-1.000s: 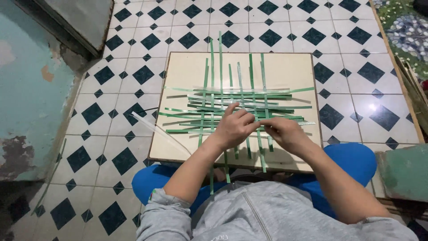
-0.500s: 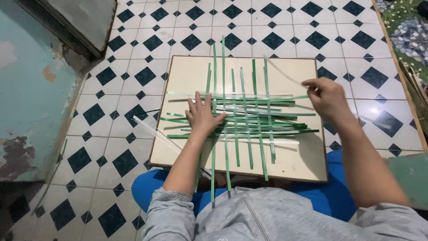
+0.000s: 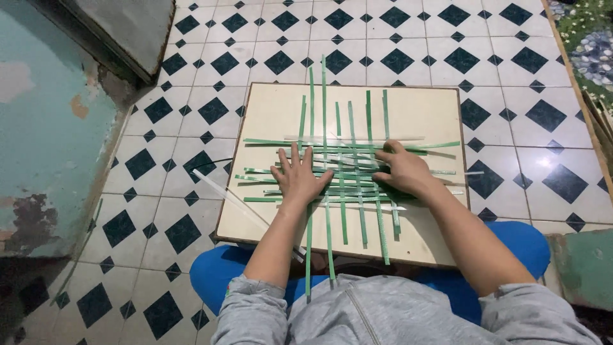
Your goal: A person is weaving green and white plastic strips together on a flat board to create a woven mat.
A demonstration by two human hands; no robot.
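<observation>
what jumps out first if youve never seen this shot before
A lattice of thin green strips, crossed lengthwise and sideways, lies on a square cream board in the middle of the view. The left hand and right hand press flat on it, fingers spread. Around the board runs a white floor of tiles with dark diamonds.

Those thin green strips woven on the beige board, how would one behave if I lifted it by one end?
A thin green strip would probably droop: the strips are long, narrow and flat. It likely weighs very little. Both hands, left hand and right hand, press flat on the weave, so loose strips probably slide easily on the beige board.
</observation>
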